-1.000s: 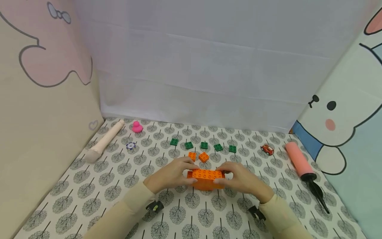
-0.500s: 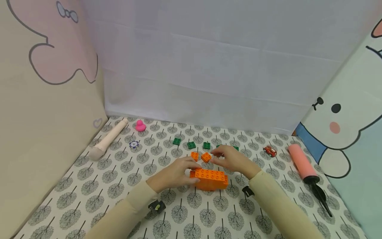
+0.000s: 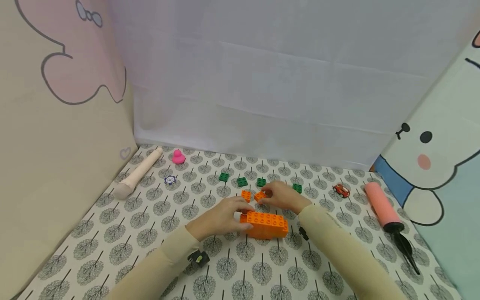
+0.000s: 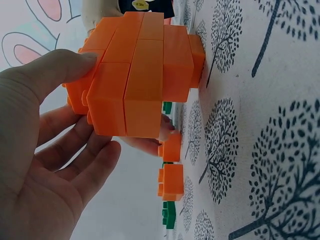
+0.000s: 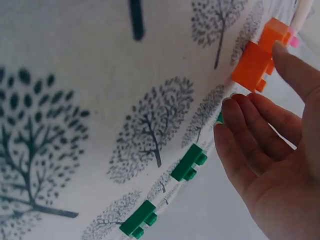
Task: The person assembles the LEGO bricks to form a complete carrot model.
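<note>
My left hand (image 3: 223,217) grips the left end of a long orange toy-brick build (image 3: 267,225). In the left wrist view, its thumb lies along the studded top of the build (image 4: 135,75), with the other fingers at the far side. Beyond the build, my right hand (image 3: 283,196) is at a small orange brick (image 3: 259,196) with studs. The right wrist view has the thumb tip at one side of that brick (image 5: 250,67) and fingertips near its other side. A second small orange brick (image 3: 245,196) lies just to its left.
Green bricks (image 3: 242,181) lie in a row behind, one hidden by my right hand. On the left are a pale club-shaped object (image 3: 138,173), a pink duck (image 3: 178,157) and a blue-white chip (image 3: 170,180). A red toy car (image 3: 341,191) and a pink-black pump (image 3: 384,208) lie right.
My right hand has let go of the build's right end and moved back and left to the small orange brick. The left hand keeps its hold on the build.
</note>
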Tool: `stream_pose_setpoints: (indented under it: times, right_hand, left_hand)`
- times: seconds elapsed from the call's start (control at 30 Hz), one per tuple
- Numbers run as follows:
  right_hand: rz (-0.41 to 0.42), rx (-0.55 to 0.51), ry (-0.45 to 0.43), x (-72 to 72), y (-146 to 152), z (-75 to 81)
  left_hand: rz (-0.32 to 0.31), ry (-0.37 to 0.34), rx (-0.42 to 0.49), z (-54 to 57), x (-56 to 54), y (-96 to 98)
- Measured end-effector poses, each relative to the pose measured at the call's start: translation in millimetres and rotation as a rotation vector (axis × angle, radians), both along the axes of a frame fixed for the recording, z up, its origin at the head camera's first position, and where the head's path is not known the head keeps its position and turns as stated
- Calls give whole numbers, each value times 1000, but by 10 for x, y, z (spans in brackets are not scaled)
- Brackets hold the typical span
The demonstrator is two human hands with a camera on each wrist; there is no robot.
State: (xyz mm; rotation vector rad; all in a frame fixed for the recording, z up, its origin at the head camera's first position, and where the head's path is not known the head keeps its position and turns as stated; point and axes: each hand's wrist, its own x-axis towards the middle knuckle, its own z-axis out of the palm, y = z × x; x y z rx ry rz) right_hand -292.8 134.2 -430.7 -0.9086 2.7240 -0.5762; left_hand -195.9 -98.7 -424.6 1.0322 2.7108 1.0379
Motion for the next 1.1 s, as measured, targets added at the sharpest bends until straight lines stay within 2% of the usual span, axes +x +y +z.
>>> stream_pose_setpoints:
  times: [0.27, 0.37, 0.47, 0.57, 0.73, 0.87, 0.97, 1.1]
  right_hand:
    - [-36, -20, -47, 48, 0, 24]
    - [-38, -36, -47, 88, 39, 86]
    - [-36, -73, -18, 151, 110, 204]
    - [-16, -113, 56, 249, 201, 340]
    - [65, -150, 163, 542, 308, 538]
    - [151, -167, 199, 778, 297, 606]
    - [196, -177, 211, 875, 254, 603]
    - [244, -184, 236, 925, 206, 594]
  left_hand:
    - [-1, -2, -8, 21, -1, 32]
    - [-3, -8, -6, 17, 2, 37]
    - [-3, -9, -4, 9, 2, 40]
    - [-8, -2, -4, 2, -6, 37]
    - [-6, 2, -13, -10, -20, 16]
    - [3, 4, -15, -6, -18, -5]
    - [1, 0, -6, -1, -14, -11]
    - [-6, -13, 5, 0, -7, -4]
